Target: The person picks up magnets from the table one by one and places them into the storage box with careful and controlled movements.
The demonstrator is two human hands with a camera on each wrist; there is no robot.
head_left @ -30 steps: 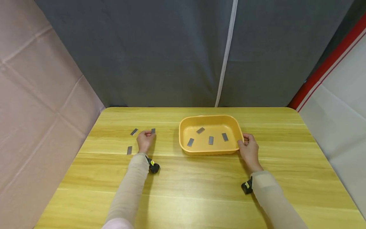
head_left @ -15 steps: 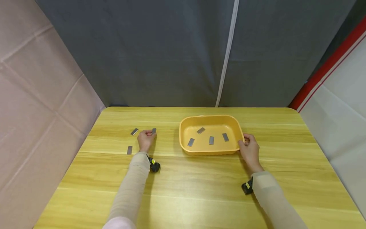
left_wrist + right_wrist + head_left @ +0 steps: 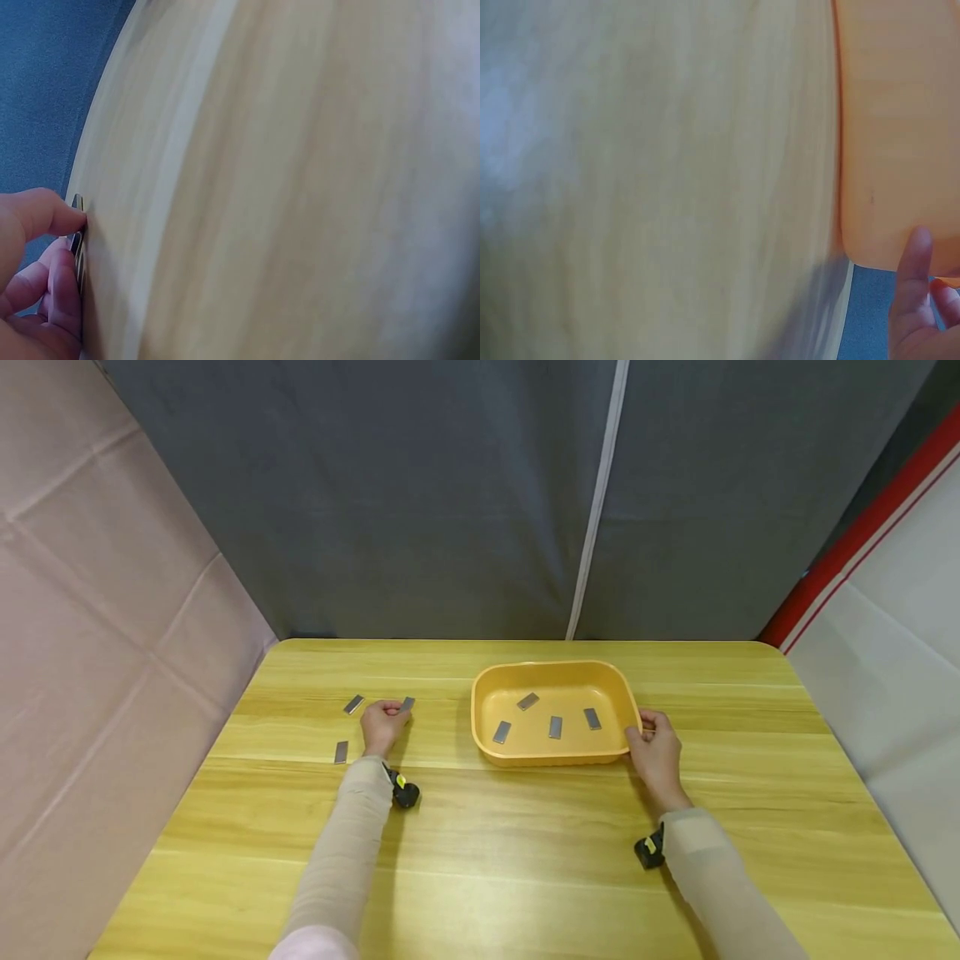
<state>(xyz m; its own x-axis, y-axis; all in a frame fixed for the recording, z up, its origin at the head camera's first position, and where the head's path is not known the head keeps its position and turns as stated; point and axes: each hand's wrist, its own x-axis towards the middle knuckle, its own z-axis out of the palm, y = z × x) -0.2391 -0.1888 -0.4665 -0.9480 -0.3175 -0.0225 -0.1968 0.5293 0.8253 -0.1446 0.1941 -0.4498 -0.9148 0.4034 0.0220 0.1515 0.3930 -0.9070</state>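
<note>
Left of the bin, my left hand (image 3: 384,727) pinches a small flat grey metal plate (image 3: 407,703) between thumb and fingers. In the left wrist view the thin edge of that plate (image 3: 77,202) shows at the fingertips, close over the wood. Two similar plates lie on the table near this hand, one plate (image 3: 353,704) behind it to the left and another plate (image 3: 341,752) nearer me. My right hand (image 3: 656,752) grips the right end of a yellow plastic bin (image 3: 555,760). Its thumb (image 3: 915,259) lies against the bin's outer wall.
Several more grey plates (image 3: 555,727) lie spread on the bin's floor. The wooden table (image 3: 487,860) ends at a dark grey curtain (image 3: 412,527) at the back. Light cloth panels (image 3: 112,652) stand on both sides.
The plate in my left hand has turned slightly, its top leaning to the right. The right hand and the bin stay in place.
</note>
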